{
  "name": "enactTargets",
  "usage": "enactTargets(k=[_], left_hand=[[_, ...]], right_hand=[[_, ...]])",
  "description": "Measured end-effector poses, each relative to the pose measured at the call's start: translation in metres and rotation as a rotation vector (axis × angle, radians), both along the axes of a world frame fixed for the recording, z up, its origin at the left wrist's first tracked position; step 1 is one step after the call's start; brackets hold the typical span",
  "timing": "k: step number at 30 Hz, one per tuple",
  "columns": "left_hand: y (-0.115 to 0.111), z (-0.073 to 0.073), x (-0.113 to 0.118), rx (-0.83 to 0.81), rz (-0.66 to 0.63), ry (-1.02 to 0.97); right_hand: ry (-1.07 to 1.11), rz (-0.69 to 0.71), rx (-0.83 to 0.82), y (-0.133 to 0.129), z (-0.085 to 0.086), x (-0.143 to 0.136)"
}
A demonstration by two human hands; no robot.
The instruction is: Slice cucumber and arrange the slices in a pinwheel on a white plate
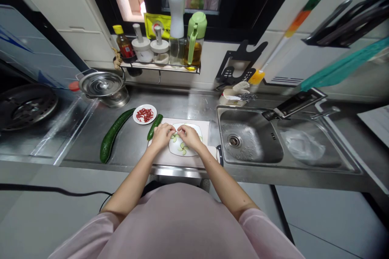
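Note:
My left hand (163, 135) and my right hand (189, 136) meet over a white squarish plate (193, 151), fingertips pinched close together. What they hold, if anything, is too small to make out. Thin green-edged cucumber slices (182, 148) lie in curved groups on the plate, which rests on a white cutting board (161, 158). Beside my left hand is a short piece of cucumber (154, 126). A small round dish of chopped red pieces (145, 114) stands behind it. Farther left lies a long dark green cucumber (113, 135).
A knife (220, 155) lies at the board's right edge, beside a double sink (251, 135) with a faucet. At the back left stands a lidded steel pot (105, 88). Bottles and jars fill a wall rack (164, 66).

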State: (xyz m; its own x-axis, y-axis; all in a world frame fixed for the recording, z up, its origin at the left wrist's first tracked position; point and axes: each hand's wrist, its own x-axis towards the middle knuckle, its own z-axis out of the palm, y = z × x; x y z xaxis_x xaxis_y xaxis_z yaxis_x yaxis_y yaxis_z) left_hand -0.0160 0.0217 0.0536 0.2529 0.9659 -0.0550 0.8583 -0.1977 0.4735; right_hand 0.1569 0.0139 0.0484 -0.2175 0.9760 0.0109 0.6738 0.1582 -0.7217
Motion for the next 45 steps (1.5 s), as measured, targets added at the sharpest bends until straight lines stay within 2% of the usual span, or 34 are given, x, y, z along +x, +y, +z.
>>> enactTargets(k=[8, 16, 22, 29, 38, 45], left_hand=[[0.004, 0.003, 0.001, -0.007, -0.071, 0.054], [0.008, -0.003, -0.001, -0.010, -0.096, 0.079], [0.009, -0.011, -0.002, -0.010, -0.049, 0.049], [0.010, -0.021, -0.006, -0.057, 0.114, 0.037], [0.009, -0.032, -0.001, -0.082, 0.085, 0.060], [0.012, -0.034, 0.002, -0.116, 0.068, 0.067]], right_hand=[[-0.025, 0.067, 0.011, 0.007, -0.001, 0.000], [-0.028, 0.104, -0.007, 0.010, -0.007, -0.002], [-0.002, 0.069, -0.043, 0.015, -0.017, -0.005], [-0.078, 0.043, -0.116, 0.012, -0.033, -0.006], [-0.263, 0.108, -0.150, 0.013, -0.044, -0.012], [-0.331, 0.142, -0.142, 0.015, -0.045, -0.013]])
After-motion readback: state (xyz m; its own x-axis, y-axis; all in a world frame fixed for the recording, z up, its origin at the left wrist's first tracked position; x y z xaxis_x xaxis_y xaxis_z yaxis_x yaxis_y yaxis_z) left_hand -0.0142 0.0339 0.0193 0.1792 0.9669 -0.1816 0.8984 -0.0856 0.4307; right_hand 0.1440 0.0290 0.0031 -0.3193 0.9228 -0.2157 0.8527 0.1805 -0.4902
